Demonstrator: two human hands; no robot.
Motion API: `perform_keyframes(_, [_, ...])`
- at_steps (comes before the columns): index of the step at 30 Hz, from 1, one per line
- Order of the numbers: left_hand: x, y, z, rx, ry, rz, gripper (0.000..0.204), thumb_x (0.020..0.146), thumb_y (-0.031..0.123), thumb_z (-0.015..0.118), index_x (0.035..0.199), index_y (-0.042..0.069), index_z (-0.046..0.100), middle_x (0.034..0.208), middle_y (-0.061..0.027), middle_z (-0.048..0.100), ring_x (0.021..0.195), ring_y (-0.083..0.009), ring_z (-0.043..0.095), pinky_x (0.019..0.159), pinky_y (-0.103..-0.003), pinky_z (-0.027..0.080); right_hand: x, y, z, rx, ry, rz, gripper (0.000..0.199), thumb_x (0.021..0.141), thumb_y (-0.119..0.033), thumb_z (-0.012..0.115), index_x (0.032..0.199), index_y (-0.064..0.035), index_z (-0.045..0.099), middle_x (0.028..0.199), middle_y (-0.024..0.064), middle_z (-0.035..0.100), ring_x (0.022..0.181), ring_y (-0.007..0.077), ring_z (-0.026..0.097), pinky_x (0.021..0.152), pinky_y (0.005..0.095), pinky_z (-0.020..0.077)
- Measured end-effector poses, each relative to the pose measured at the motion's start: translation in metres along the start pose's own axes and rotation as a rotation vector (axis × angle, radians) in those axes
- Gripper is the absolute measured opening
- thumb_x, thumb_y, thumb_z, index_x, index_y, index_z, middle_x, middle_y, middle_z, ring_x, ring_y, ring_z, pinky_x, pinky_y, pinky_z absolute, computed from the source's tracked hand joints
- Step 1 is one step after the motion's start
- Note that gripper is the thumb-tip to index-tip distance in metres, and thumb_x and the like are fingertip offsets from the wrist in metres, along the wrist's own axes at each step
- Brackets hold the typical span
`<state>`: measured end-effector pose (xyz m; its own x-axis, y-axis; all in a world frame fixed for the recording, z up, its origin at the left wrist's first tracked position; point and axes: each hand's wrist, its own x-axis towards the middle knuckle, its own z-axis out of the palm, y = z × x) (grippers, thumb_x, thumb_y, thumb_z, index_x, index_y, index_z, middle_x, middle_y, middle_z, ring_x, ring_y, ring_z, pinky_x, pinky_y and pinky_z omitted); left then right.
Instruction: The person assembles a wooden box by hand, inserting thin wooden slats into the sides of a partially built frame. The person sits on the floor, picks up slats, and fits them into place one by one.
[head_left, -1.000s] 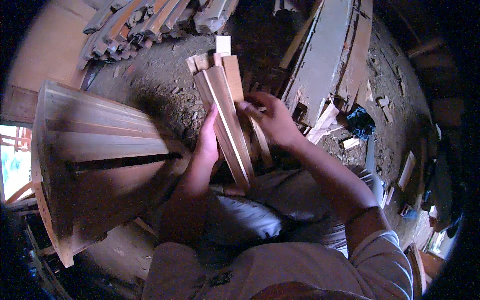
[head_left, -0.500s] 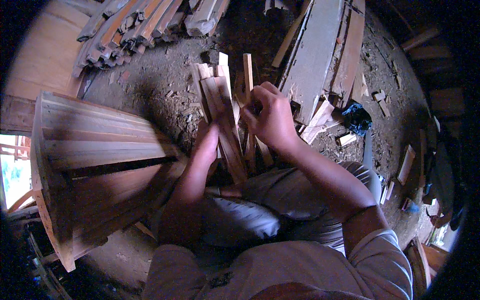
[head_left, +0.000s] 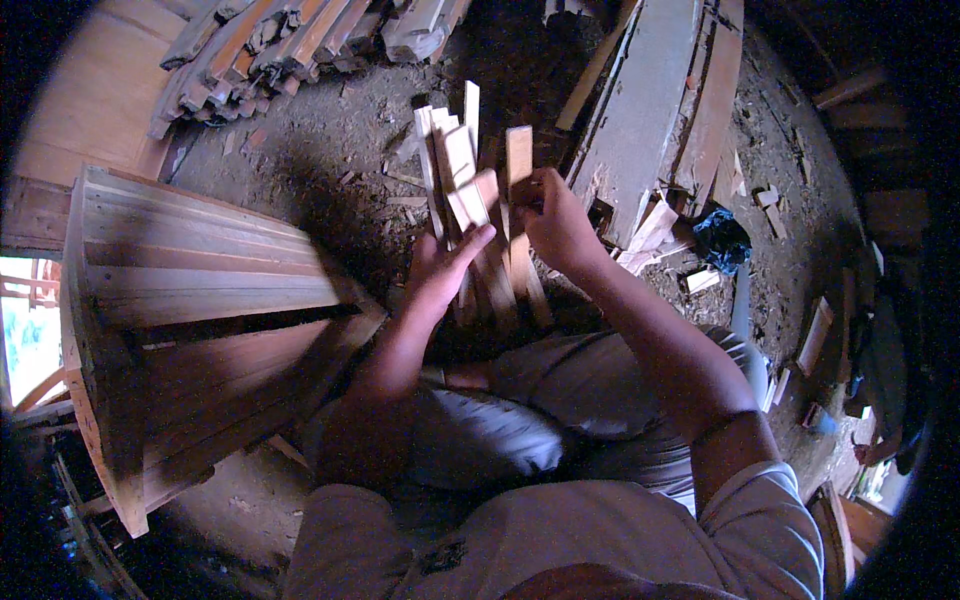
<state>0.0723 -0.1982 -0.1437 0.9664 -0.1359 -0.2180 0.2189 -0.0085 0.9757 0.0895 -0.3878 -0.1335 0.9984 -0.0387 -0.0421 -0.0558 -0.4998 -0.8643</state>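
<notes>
A bundle of thin wooden strips [head_left: 458, 153] stands upright and fanned out in front of my lap. My left hand [head_left: 445, 265] is wrapped round the bundle from the left, its thumb pressed across the near strips. One pale strip at the front tilts, its end close above that thumb. To the right, my right hand [head_left: 552, 218] pinches a separate wooden strip [head_left: 519, 155] that stands upright beside the bundle. The fingertips behind this strip are partly hidden. Lower ends of several strips reach down between my forearms toward my legs.
A slatted wooden piece [head_left: 220, 270] stands close on my left. Stacked timber [head_left: 290, 50] lies at the far left, and long wide planks [head_left: 640, 110] at the far right. A dark blue plastic bag [head_left: 721, 241] and wood scraps lie on the littered dirt floor.
Both hands have shifted slightly right with the strips. The bundle has spread and tilted, and my left thumb now shows across it. The right-hand strip has turned its broad face toward me.
</notes>
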Motion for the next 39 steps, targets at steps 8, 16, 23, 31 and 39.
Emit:
perform_keyframes(8, [0.004,0.002,0.011,0.14,0.062,0.373,0.03,0.085,0.016,0.076,0.109,0.001,0.066,0.094,-0.009,0.073,0.086,-0.0158,0.069,0.074,-0.033,0.054,-0.001,-0.015,0.003,0.469,-0.202,0.081,0.048,0.089,-0.007,0.06,0.134,0.0035,0.047,0.123,0.0163,0.061,0.118,0.0244,0.057,0.104,0.0356,0.0417])
perform_keyframes(16, [-0.004,0.004,0.021,0.421,0.108,0.294,0.063,0.07,0.026,0.089,0.116,-0.002,0.056,0.099,-0.0193,0.069,0.093,-0.0348,0.07,0.075,-0.041,0.056,-0.006,-0.043,-0.003,0.442,-0.048,-0.127,0.046,0.092,-0.022,0.069,0.128,0.0028,0.054,0.118,0.0145,0.065,0.113,0.0219,0.061,0.1,0.0345,0.0456])
perform_keyframes(23, [-0.002,-0.006,0.02,0.364,-0.006,0.32,0.055,0.078,0.021,0.082,0.121,0.001,0.055,0.107,-0.0196,0.067,0.096,-0.0332,0.069,0.081,-0.041,0.055,0.001,-0.046,-0.021,0.436,-0.067,-0.063,0.035,0.093,-0.017,0.069,0.121,0.0015,0.059,0.108,0.0087,0.068,0.104,0.0156,0.063,0.093,0.0305,0.0477])
perform_keyframes(31, [-0.009,0.005,0.012,0.273,0.109,0.277,0.037,0.102,0.029,0.05,0.121,-0.002,0.054,0.105,-0.0187,0.065,0.096,-0.0297,0.064,0.085,-0.041,0.049,0.002,-0.061,-0.037,0.604,0.004,0.066,0.032,0.091,-0.019,0.071,0.114,0.0005,0.062,0.101,0.0057,0.068,0.094,0.013,0.062,0.084,0.0269,0.0472])
perform_keyframes(39, [0.002,0.001,0.008,0.496,0.13,0.046,0.045,0.1,0.039,0.054,0.11,-0.005,0.058,0.099,-0.0235,0.067,0.09,-0.0358,0.065,0.082,-0.041,0.049,0.011,-0.045,-0.047,0.433,0.166,0.061,0.039,0.092,-0.024,0.07,0.117,0.0049,0.062,0.105,0.0112,0.069,0.098,0.0183,0.063,0.09,0.0312,0.0459])
